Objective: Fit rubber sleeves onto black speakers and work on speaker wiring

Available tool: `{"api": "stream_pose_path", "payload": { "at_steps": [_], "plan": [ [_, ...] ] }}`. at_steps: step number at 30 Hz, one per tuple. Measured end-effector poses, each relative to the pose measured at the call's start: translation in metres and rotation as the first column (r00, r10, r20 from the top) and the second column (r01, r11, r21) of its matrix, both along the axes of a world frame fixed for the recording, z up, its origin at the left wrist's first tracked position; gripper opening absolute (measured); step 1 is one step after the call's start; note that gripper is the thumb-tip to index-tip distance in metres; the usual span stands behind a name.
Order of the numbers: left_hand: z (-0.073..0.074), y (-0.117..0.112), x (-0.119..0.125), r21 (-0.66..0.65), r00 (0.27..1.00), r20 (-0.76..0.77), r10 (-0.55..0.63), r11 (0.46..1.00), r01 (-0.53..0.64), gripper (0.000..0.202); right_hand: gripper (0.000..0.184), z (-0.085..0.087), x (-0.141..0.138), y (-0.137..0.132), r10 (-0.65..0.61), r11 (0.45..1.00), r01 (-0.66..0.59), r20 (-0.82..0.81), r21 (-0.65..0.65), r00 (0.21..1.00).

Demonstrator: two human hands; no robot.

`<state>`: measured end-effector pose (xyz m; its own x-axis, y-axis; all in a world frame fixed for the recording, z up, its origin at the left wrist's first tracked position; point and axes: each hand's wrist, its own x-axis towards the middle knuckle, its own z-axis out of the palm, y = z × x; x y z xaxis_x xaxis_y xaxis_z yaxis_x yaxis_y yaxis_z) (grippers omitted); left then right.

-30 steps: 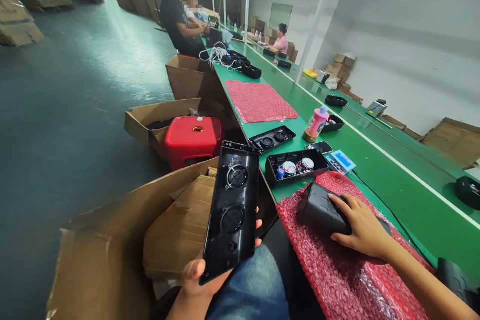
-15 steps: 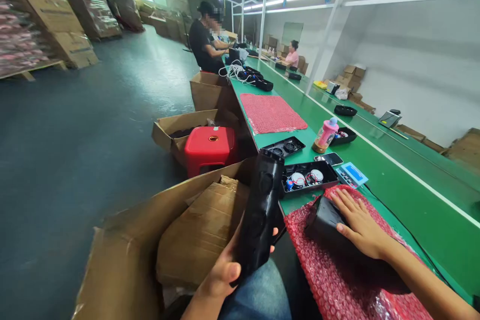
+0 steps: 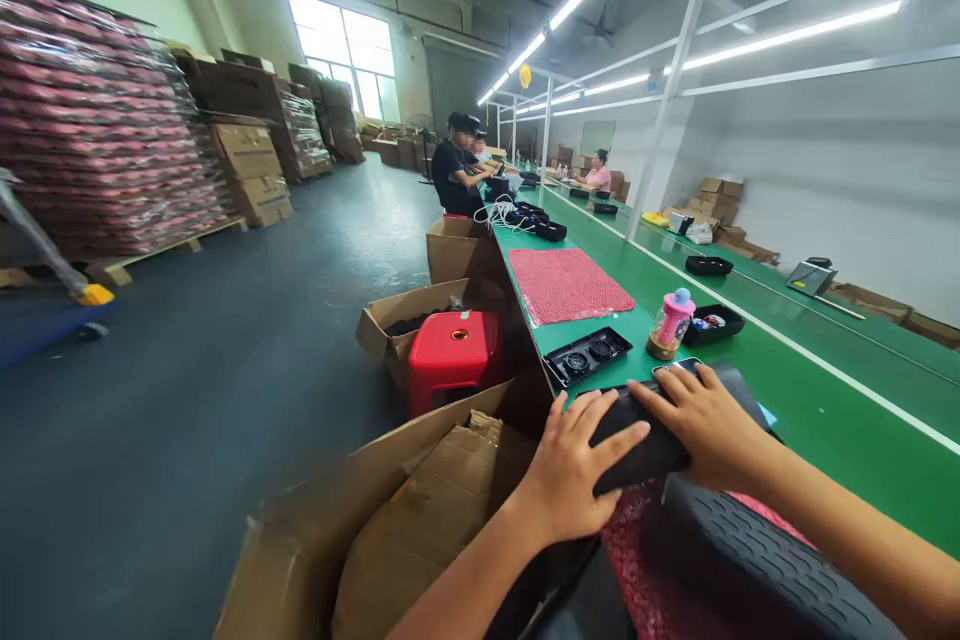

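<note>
A long black speaker casing (image 3: 634,468) is held low over the front of the green table, between both my hands. My left hand (image 3: 566,470) grips its left end, fingers over the top and thumb along the near side. Across the upper right part curls my right hand (image 3: 701,425); its thumb is hidden. A second black casing with a wavy-textured face (image 3: 765,560) lies on red bubble wrap (image 3: 626,545), under my right forearm. Just beyond my hands is a black panel with two round speaker grilles (image 3: 589,357). A phone (image 3: 679,365) is partly covered by my right hand.
A pink bottle (image 3: 671,325) stands near an open black casing (image 3: 712,323). Farther along the table lies a flat red bubble-wrap sheet (image 3: 570,285). On the left are an open cardboard box (image 3: 300,530) and a red stool (image 3: 454,350). Co-workers (image 3: 457,170) sit at the far end.
My left hand has swung right from above the box to the table. My right hand has left the casing on the bubble wrap and joined it on the held casing. The view has tilted up.
</note>
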<state>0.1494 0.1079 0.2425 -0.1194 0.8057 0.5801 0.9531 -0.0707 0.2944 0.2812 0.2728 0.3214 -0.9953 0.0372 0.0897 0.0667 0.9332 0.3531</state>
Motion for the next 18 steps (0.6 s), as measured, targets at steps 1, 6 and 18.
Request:
{"api": "stream_pose_path", "payload": {
  "at_steps": [1, 6, 18],
  "plan": [
    [-0.008, 0.009, -0.008, 0.042, 0.996, 0.073, 0.045, 0.998, -0.048, 0.084, 0.096, 0.000, -0.002, 0.013, -0.049, 0.999, 0.049, -0.017, -0.020, 0.999],
    [-0.069, 0.060, -0.032, -0.017, 0.666, 0.699, 0.263, 0.936, -0.352, 0.088, 0.108, -0.008, -0.011, 0.067, -0.228, 0.970, 0.223, -0.053, -0.095, 0.972],
    [-0.088, 0.073, -0.019, -0.070, 0.485, 0.858, 0.168, 0.974, -0.214, 0.086, 0.111, -0.029, -0.043, 0.079, -0.125, 0.946, 0.156, 0.123, -0.285, 0.984]
  ]
}}
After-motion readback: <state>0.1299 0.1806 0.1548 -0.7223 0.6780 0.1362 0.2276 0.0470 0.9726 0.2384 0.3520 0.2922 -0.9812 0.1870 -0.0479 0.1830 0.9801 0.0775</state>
